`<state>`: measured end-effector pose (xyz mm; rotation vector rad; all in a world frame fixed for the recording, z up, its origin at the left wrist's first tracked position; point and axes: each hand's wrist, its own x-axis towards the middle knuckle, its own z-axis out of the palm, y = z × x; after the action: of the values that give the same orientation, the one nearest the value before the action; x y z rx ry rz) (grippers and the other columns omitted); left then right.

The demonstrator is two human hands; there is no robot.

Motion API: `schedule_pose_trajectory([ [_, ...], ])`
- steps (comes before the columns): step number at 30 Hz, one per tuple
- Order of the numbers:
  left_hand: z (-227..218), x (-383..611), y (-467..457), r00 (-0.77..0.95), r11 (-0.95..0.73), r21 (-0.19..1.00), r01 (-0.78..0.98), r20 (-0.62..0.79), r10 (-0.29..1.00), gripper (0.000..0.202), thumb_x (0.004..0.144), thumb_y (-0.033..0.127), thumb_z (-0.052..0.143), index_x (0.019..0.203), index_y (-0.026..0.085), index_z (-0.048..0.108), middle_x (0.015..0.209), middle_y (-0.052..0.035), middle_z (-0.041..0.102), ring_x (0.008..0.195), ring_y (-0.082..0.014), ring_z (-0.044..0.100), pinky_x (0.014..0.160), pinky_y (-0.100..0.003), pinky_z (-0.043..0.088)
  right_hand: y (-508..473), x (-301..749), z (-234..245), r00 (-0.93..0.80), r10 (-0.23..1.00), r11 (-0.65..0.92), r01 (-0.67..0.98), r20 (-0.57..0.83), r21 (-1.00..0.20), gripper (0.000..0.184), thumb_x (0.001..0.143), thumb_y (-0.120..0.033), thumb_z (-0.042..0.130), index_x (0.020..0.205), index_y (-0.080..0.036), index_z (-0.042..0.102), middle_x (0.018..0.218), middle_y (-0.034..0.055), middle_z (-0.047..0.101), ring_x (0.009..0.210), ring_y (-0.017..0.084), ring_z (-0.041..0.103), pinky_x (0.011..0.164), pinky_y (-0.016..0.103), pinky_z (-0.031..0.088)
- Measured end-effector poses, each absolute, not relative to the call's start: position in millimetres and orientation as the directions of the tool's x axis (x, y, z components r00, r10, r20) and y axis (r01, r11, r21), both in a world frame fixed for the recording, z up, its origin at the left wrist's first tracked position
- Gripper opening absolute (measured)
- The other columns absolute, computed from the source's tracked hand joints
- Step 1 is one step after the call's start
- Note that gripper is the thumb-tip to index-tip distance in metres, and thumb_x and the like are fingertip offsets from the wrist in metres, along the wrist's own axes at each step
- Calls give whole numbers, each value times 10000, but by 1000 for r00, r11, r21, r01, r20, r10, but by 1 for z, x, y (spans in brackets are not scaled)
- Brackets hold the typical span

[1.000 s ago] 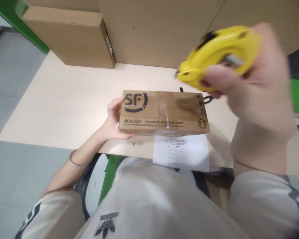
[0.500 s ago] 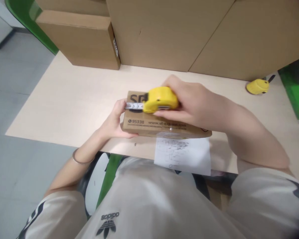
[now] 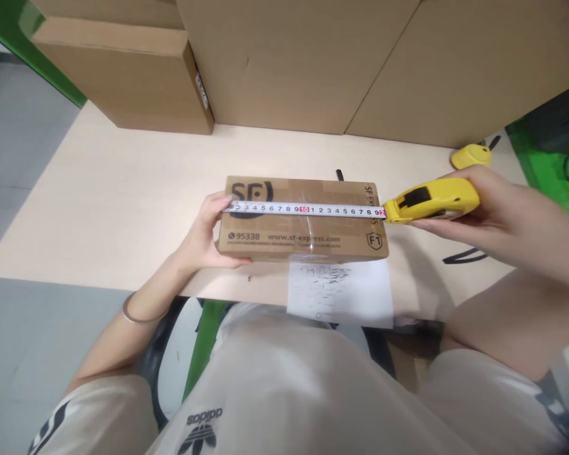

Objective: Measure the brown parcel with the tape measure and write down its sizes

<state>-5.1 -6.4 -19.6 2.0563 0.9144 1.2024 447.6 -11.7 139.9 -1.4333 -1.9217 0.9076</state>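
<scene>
Right hand (image 3: 507,205) — tape measure (image 3: 448,194) within

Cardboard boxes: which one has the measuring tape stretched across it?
The small SF-printed box, held by the left hand: white measuring tape crosses its printed face. The rear-left box and tall cardboard behind have none.

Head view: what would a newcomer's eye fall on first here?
First, the bright yellow tape measure in the right hand, at the carton's right end. Its white blade stretches across the carton's top to the left hand. Another yellow object sits at the table's far right.
</scene>
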Motion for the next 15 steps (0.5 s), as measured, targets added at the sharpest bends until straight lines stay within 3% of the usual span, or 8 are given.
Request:
schedule_pose_trajectory([
  [2,-21,-6,-6,352,-591,761,268,493,796,1257,353,607,1036,1449,506,428,1422,-55,513,1362,-425,508,1144,-682,459,-9,450,144,-382,921,351,732,76,-584,302,821,-547,845,965,-319,709,783,17,633,589,158,507,426,276,353],
  [5,-23,-8,-7,354,-591,766,254,495,794,1271,355,604,1038,1463,521,421,1454,-49,504,1391,-436,494,1163,-689,449,3,439,158,-501,861,482,750,87,-453,391,829,-681,775,972,-331,678,749,18,627,550,162,467,432,315,324],
  [8,-26,-7,-9,354,-557,786,269,457,816,1346,362,600,1041,1524,503,368,1525,-72,470,1446,-467,459,1182,-694,445,19,393,170,-590,805,542,687,64,-483,442,866,-722,699,850,-297,578,647,2,556,539,171,448,468,333,294],
  [10,-28,-5,-11,371,-561,791,244,458,808,1469,407,554,1048,1609,520,203,1593,-85,426,1486,-477,437,1206,-690,431,29,350,173,-635,770,566,637,61,-523,432,912,-646,692,815,-276,492,683,2,573,564,173,467,501,340,299],
  [13,-30,-4,-11,414,-586,795,159,485,770,1616,484,449,1053,1616,596,-90,1663,-55,388,1510,-450,458,1239,-680,405,41,291,171,-769,636,685,525,62,-506,360,916,-577,728,919,-274,533,913,11,665,726,191,568,620,331,395],
  [15,-32,-4,-10,411,-587,796,148,490,768,1622,461,434,1062,1615,608,-65,1690,-51,368,1504,-458,474,1221,-704,416,44,266,170,-857,511,770,422,67,-478,287,999,-559,604,998,-277,549,1104,16,693,875,209,618,779,352,488],
])
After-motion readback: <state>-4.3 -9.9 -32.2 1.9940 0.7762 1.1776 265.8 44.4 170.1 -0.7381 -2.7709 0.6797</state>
